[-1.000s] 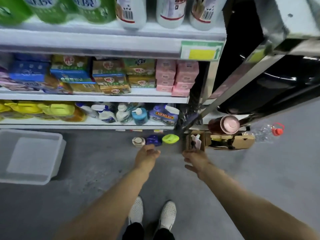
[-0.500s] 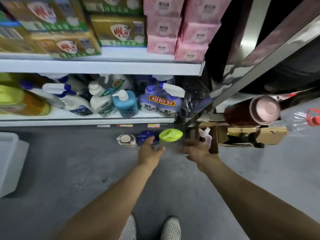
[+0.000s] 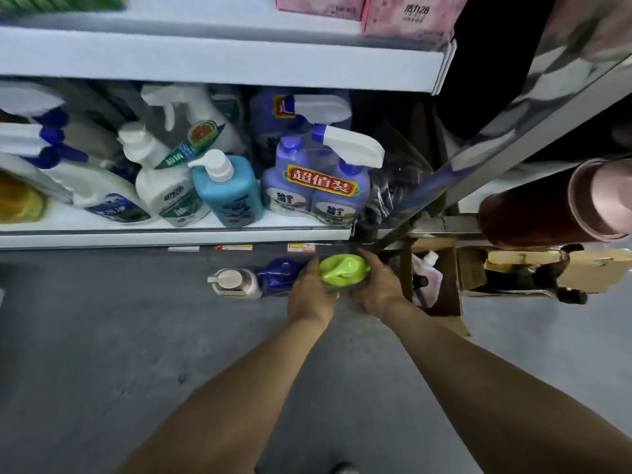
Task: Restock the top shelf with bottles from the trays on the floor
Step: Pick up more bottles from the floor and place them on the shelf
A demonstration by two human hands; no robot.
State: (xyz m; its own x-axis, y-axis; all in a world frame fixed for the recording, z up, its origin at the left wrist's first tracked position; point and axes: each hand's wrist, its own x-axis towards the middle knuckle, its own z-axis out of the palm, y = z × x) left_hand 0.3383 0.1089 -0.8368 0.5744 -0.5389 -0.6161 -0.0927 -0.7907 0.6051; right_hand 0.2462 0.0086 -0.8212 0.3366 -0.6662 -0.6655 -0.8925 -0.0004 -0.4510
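Observation:
Three bottles stand in a row on the grey floor in front of the bottom shelf: a bottle with a lime-green cap (image 3: 343, 270), a dark blue bottle (image 3: 278, 275) and a pale pump bottle (image 3: 234, 283). My left hand (image 3: 311, 295) wraps the left side of the green-capped bottle and my right hand (image 3: 378, 292) wraps its right side. The bottle's body is hidden behind my hands. The top shelf is out of view.
The bottom shelf (image 3: 171, 234) holds spray and pump bottles, among them a blue pump bottle (image 3: 227, 191) and a purple twin pack (image 3: 318, 184). An open cardboard box (image 3: 441, 289) with a pouch stands right of my hands. A slanted metal frame (image 3: 478, 159) crosses above.
I have bent lower and closer to the floor. Both hands moved forward and closed around the green-capped bottle, which they were only nearing before.

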